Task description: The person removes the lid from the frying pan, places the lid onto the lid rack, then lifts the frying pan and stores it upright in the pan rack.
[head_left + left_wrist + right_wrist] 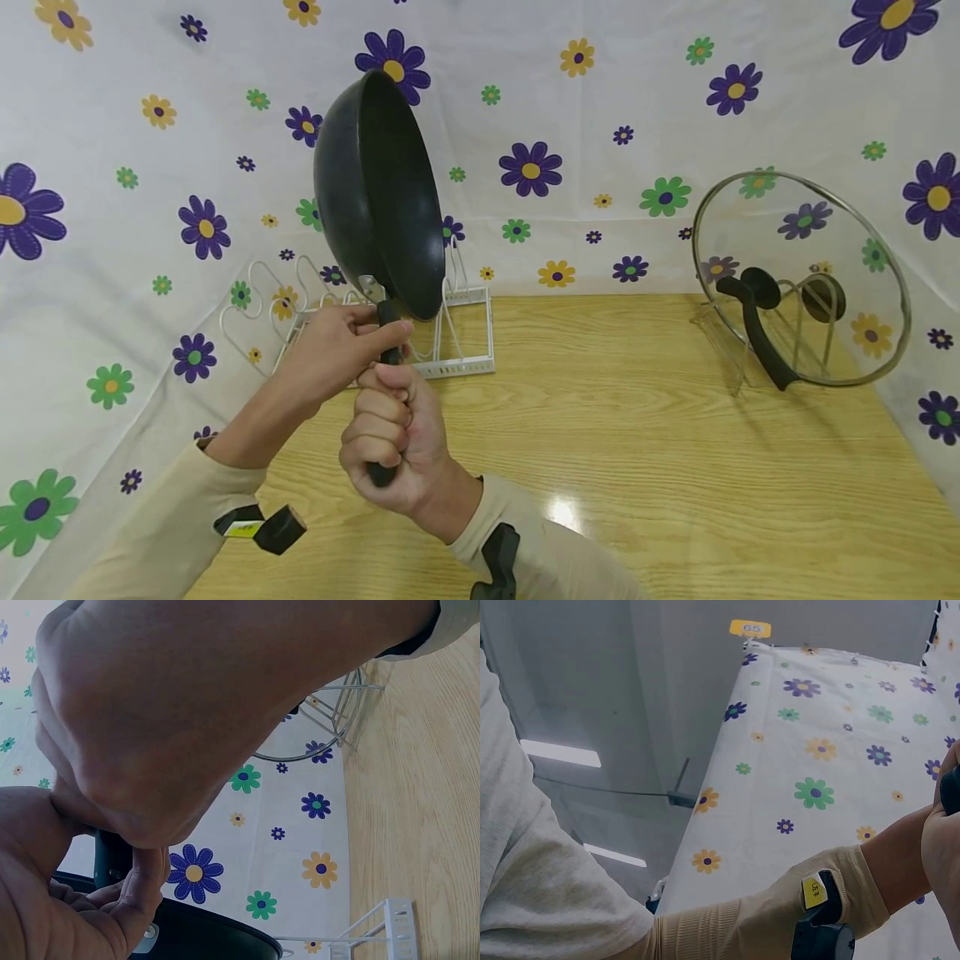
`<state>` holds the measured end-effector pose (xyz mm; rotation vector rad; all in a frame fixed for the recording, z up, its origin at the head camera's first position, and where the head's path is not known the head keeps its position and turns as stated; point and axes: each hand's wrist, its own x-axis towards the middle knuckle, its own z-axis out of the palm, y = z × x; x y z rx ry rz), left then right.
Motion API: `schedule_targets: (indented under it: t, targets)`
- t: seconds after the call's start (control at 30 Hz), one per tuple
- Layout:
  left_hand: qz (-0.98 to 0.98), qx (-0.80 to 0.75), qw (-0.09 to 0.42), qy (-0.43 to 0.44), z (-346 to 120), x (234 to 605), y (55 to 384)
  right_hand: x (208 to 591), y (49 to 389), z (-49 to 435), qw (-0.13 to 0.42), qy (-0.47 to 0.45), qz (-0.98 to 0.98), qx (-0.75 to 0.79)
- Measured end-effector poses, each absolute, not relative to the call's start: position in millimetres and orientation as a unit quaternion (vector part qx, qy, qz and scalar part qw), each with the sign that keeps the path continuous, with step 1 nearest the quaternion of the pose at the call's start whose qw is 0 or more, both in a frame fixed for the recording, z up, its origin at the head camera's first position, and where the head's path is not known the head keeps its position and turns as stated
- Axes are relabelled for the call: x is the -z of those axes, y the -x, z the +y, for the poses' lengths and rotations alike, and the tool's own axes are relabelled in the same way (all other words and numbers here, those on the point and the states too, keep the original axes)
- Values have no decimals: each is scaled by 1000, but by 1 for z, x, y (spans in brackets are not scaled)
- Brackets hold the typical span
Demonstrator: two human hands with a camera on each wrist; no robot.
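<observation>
A dark wok [341, 183] is held up on its side, its hollow turned to the right and its black handle [382, 475] pointing down. My right hand [401, 433] grips the lower handle with curled fingers. Just above it, my left hand [337, 346] pinches the handle near the wok, thumb across the front. In the left wrist view the right hand [150, 712] covers much of the frame, with the left hand [67, 885] below it and part of the wok [217, 930] at the bottom. The right wrist view shows the handle's end [951, 791] at its edge.
Behind the wok, a white wire rack [491, 333] stands on the wooden table [600, 433]. To the right, a glass lid [907, 308] with a black handle stands upright in a smaller wire stand [738, 375]. A flowered cloth [637, 150] hangs behind and at the sides.
</observation>
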<state>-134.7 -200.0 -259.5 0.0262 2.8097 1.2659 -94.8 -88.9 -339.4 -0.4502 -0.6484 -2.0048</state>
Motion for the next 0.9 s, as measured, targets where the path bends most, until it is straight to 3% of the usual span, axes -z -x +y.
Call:
schedule_targets:
  t: [0.9]
  targets:
    - [914, -404, 37, 0, -192, 263, 143, 342, 99, -85, 455, 189, -310, 813]
